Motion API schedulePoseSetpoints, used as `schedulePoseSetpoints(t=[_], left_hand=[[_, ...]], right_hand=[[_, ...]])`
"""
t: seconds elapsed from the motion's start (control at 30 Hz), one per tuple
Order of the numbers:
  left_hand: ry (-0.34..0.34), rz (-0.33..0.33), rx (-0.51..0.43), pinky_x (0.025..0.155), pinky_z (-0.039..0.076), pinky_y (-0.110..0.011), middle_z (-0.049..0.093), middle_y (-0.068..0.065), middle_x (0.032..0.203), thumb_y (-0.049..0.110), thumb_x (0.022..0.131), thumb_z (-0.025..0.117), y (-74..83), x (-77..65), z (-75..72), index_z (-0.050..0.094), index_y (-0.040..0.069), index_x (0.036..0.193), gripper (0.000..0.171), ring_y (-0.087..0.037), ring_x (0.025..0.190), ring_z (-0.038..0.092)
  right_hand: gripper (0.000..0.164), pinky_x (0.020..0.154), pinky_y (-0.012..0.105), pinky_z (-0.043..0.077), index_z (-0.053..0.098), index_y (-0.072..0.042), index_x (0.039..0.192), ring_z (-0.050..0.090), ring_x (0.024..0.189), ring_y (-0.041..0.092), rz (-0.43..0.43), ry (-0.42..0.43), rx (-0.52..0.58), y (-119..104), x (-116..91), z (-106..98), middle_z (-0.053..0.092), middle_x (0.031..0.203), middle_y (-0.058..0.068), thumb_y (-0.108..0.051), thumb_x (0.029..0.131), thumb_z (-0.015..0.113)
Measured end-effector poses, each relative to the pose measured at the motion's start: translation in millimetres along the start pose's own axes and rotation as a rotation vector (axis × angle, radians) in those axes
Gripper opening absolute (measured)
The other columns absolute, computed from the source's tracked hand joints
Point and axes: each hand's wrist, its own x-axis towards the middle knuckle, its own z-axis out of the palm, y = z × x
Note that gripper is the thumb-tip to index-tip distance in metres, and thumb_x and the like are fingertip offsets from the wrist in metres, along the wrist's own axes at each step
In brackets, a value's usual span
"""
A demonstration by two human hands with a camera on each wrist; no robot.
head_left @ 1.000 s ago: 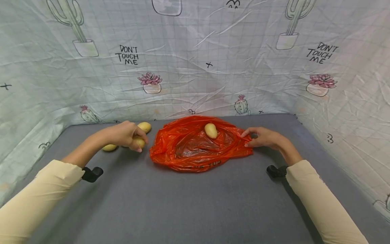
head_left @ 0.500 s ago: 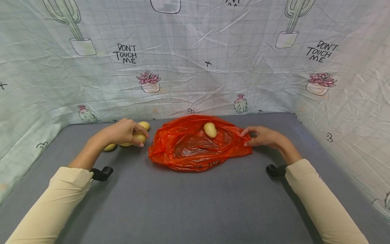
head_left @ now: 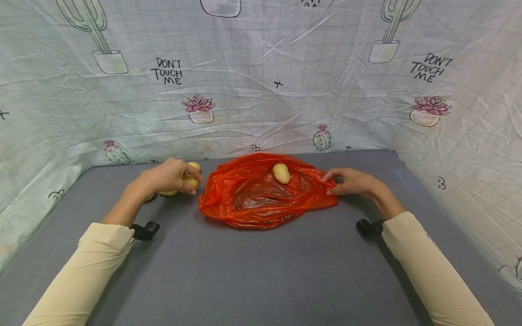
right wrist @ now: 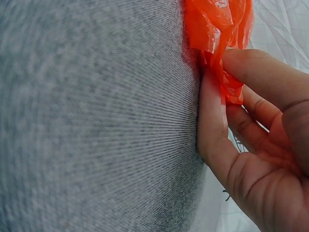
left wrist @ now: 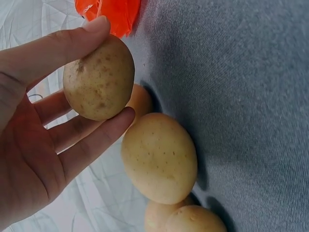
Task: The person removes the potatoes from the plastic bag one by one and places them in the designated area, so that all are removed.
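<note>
My left hand [head_left: 169, 175] grips a potato [left wrist: 100, 79] between thumb and fingers, left of the red plastic bag [head_left: 220, 194]. Beneath and behind that hand lie several more potatoes; a large one [left wrist: 161, 157] shows close by in the left wrist view. The bag lies spread on the table with its mouth open, and one potato [head_left: 281, 173] rests inside toward the back. At the bag's right end, my right hand [head_left: 354, 182] pinches the plastic edge [right wrist: 231, 79] between thumb and fingers.
A grey cloth-covered table [head_left: 261, 271] stretches in front of the bag. White fabric printed with cacti [head_left: 261, 81] hangs behind and along both sides. Each wrist carries a black camera mount, such as the left one [head_left: 146, 231].
My left hand, with its potato, has risen slightly and shifted a little right toward the bag. The right hand keeps its pinch on the bag edge.
</note>
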Motion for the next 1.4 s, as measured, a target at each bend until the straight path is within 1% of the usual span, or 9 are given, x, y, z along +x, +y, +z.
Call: schedulePoseSetpoints(t=[0.27,0.47,0.7,0.8,0.9,1.13,1.23,1.3,1.4], left_hand=[[0.019,0.002,0.005,0.071,0.044,-0.035,0.07,-0.002,0.097,0.012,0.079,0.087,1.6,1.5,2.7,0.079,0.012,0.103,0.025,-0.022,0.081,0.055],[0.015,0.005,0.012,0.075,0.045,-0.037,0.069,-0.003,0.096,0.009,0.078,0.086,2.3,2.7,3.2,0.078,0.011,0.102,0.026,-0.024,0.084,0.056],[0.006,0.002,0.024,0.078,0.047,-0.04,0.068,-0.004,0.095,0.007,0.076,0.086,2.1,4.5,7.7,0.078,0.011,0.101,0.028,-0.025,0.086,0.057],[0.019,0.013,0.035,0.078,0.048,-0.042,0.069,-0.004,0.096,0.005,0.075,0.085,2.1,4.4,8.0,0.078,0.011,0.101,0.027,-0.025,0.086,0.058],[0.029,0.003,0.032,0.081,0.049,-0.043,0.07,-0.003,0.096,0.003,0.077,0.08,2.9,4.3,5.4,0.078,0.011,0.099,0.024,-0.025,0.087,0.059],[0.016,-0.017,0.017,0.085,0.049,-0.046,0.071,-0.004,0.098,0.002,0.081,0.074,5.9,4.2,0.6,0.076,0.008,0.101,0.021,-0.026,0.091,0.059],[0.036,-0.01,0.006,0.083,0.05,-0.046,0.071,-0.005,0.095,0.002,0.084,0.07,8.3,3.7,-0.6,0.075,0.005,0.103,0.02,-0.026,0.088,0.059],[0.055,-0.004,-0.002,0.083,0.051,-0.046,0.072,-0.007,0.095,0.002,0.087,0.069,13.2,2.8,-2.1,0.075,0.003,0.104,0.018,-0.026,0.087,0.061],[0.081,0.012,-0.009,0.086,0.053,-0.051,0.074,-0.012,0.102,0.004,0.091,0.069,24.6,1.0,-5.2,0.075,0.001,0.107,0.017,-0.031,0.094,0.066]], right_hand=[[0.041,0.108,0.058,0.031,0.06,-0.002,0.129,0.033,0.135,0.04,-0.004,-0.002,-0.013,-2,2,0,0.04,0.15,0.028,-0.015,0.093,0.074],[0.041,0.101,0.051,0.036,0.059,-0.001,0.129,0.037,0.126,0.036,-0.01,0.004,-0.018,-2,3,-1,0.044,0.145,0.025,-0.013,0.093,0.074],[0.041,0.101,0.051,0.036,0.059,-0.001,0.129,0.037,0.127,0.036,-0.014,-0.004,-0.018,-1,3,-1,0.043,0.146,0.026,-0.014,0.093,0.074],[0.041,0.094,0.045,0.038,0.059,-0.001,0.128,0.039,0.119,0.034,-0.012,-0.003,-0.024,0,4,-1,0.046,0.141,0.023,-0.014,0.093,0.074],[0.04,0.088,0.042,0.038,0.059,-0.001,0.128,0.04,0.114,0.033,-0.008,-0.004,-0.027,-1,4,-2,0.046,0.135,0.02,-0.014,0.093,0.074],[0.041,0.101,0.051,0.037,0.059,-0.001,0.129,0.038,0.127,0.036,-0.004,-0.004,-0.021,-2,3,-3,0.043,0.146,0.025,-0.015,0.093,0.074],[0.041,0.103,0.053,0.036,0.059,-0.001,0.128,0.037,0.129,0.037,-0.007,-0.002,-0.028,-2,3,-2,0.043,0.147,0.026,-0.015,0.093,0.074],[0.04,0.103,0.053,0.035,0.06,-0.001,0.127,0.037,0.129,0.037,-0.007,-0.001,-0.031,-1,3,-2,0.043,0.147,0.026,-0.015,0.093,0.074],[0.04,0.104,0.053,0.034,0.06,-0.001,0.127,0.037,0.129,0.037,-0.01,-0.005,-0.032,-1,3,-1,0.043,0.146,0.026,-0.015,0.093,0.074]])
